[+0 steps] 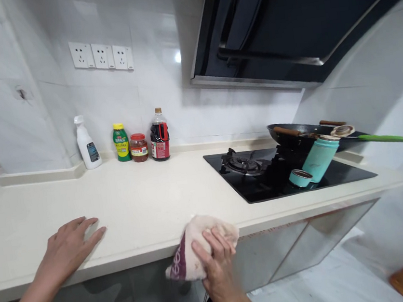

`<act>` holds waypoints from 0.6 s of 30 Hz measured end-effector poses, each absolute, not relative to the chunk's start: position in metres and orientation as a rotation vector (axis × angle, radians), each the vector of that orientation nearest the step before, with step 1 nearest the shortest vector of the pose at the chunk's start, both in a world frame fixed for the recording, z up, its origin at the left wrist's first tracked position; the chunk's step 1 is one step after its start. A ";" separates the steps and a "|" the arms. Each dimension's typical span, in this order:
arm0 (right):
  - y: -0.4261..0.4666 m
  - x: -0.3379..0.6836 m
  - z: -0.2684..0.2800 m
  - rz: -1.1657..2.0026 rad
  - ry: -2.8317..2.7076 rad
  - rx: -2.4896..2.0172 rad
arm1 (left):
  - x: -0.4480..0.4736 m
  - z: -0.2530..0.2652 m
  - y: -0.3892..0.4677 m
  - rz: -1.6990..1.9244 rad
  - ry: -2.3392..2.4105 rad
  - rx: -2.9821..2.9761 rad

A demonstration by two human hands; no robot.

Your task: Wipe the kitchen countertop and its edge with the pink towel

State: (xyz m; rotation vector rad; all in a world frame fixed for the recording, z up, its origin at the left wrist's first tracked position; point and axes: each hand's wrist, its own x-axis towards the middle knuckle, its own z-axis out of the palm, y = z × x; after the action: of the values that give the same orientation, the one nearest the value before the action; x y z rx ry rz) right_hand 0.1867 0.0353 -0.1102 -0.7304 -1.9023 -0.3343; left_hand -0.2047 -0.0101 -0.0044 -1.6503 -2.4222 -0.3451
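Note:
My right hand (217,260) grips a folded cloth (194,248), pale pink with a purple lettered edge, at the front edge of the countertop (138,202). Part of the cloth hangs past that edge. On the left, my left hand (70,246) rests on the counter near its front edge, fingers apart and holding nothing. Right of the cloth lies the black gas hob (264,187).
Along the wall stand a white spray bottle (88,147), a green bottle (121,143), a red-lidded jar (139,148) and a soy sauce bottle (160,138). The hob bears a wok (279,135), a turquoise flask (321,159) and its cup (300,178). A range hood (264,32) overhangs it.

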 end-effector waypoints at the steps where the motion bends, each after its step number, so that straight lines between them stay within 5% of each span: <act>1: 0.033 0.184 -0.116 -0.315 -1.887 -0.691 | -0.206 -0.004 -0.010 -0.340 -2.429 -1.653; 11: 0.057 0.239 -0.232 -0.280 -1.946 -0.867 | -0.212 -0.002 -0.007 -0.336 -2.448 -1.674; 18: 0.062 0.242 -0.229 -0.142 -1.846 -1.037 | -0.216 0.001 -0.003 -0.287 -2.515 -1.641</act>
State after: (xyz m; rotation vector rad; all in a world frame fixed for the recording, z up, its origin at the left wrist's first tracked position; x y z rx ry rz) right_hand 0.2417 0.0619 -0.2292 -1.0374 -1.8463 -0.1416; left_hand -0.2161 -0.0034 0.0011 -1.6413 -2.5151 -0.2874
